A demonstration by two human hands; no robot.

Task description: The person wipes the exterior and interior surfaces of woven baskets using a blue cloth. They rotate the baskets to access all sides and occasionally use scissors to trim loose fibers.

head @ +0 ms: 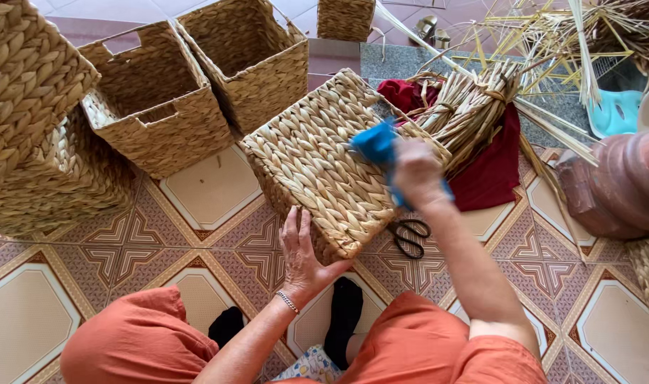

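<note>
Sitting on patterned tile floor (pixel 218 235) | woven baskets (pixel 154 99) around | scissors (pixel 410 236)

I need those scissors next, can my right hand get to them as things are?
Probably yes, once freed: the scissors lie uncovered on the floor just under the right hand, beside the basket. That hand holds a blue thing.

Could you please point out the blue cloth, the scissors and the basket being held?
blue cloth (pixel 376 144), head view, upper bunched part.
scissors (pixel 410 235), head view, black handles.
basket (pixel 317 163), head view, woven upturned side.
</note>
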